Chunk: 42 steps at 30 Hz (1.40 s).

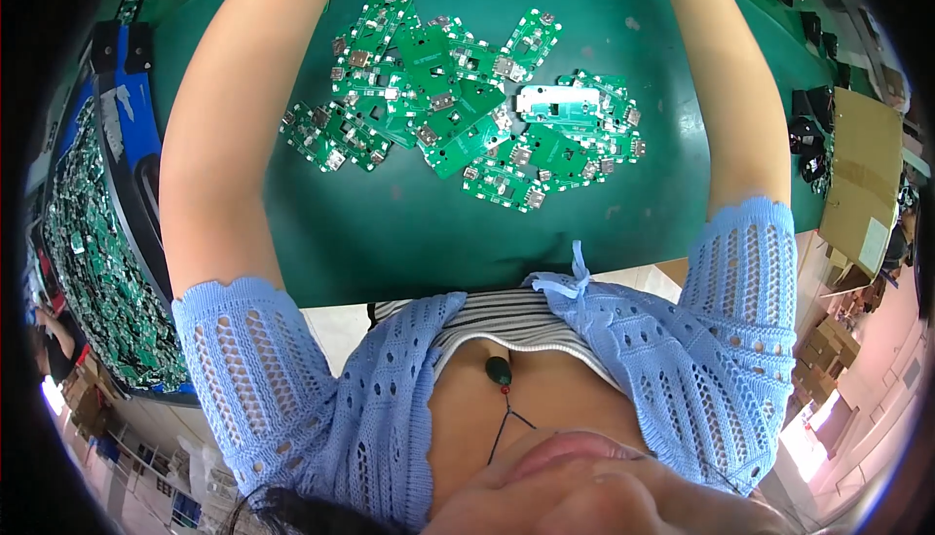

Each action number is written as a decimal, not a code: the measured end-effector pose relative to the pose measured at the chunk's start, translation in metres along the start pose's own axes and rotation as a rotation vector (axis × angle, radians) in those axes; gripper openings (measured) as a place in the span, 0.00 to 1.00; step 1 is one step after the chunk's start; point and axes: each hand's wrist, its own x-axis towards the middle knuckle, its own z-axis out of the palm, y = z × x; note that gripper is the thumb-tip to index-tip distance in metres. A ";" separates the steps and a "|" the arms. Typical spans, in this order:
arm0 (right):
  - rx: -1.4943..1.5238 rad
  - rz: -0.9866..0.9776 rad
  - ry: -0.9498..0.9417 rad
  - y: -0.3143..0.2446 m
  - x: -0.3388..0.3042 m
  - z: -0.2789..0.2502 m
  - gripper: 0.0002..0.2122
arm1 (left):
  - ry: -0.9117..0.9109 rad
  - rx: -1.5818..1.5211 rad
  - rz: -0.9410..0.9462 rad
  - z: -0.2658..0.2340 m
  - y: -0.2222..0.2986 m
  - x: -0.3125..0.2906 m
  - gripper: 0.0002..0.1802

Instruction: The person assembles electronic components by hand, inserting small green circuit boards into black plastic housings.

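Observation:
Both of my hands lie beyond the top edge of the head view, so their fingers and anything in them are hidden. My left forearm [243,58] reaches up the left side and my right forearm [730,68] up the right. Between them, a loose heap of small green circuit boards [458,97] with silver metal connectors is spread on the green mat [390,233]. Some boards overlap and show different faces. A board with a white strip [560,102] lies on the right part of the heap. Neither visible forearm touches the boards.
A black-and-blue bin [136,146] full of green circuit boards [97,253] stands at the left. Right of the mat are black parts [806,136] and a brown cardboard piece [862,175]. Cardboard boxes [828,350] sit on the floor farther right. Another person's arm [58,331] shows at far left.

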 end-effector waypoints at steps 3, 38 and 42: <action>0.066 -0.217 -0.107 -0.043 -0.046 -0.013 0.21 | -0.662 -0.800 -0.626 -0.052 0.058 -0.019 0.21; -0.632 -0.395 -0.082 -0.063 -0.193 -0.050 0.07 | -0.457 -1.105 -0.785 -0.118 0.083 -0.149 0.16; 0.086 -0.015 -0.011 -0.082 -0.195 -0.047 0.07 | -0.416 -1.122 -0.945 -0.116 0.089 -0.149 0.10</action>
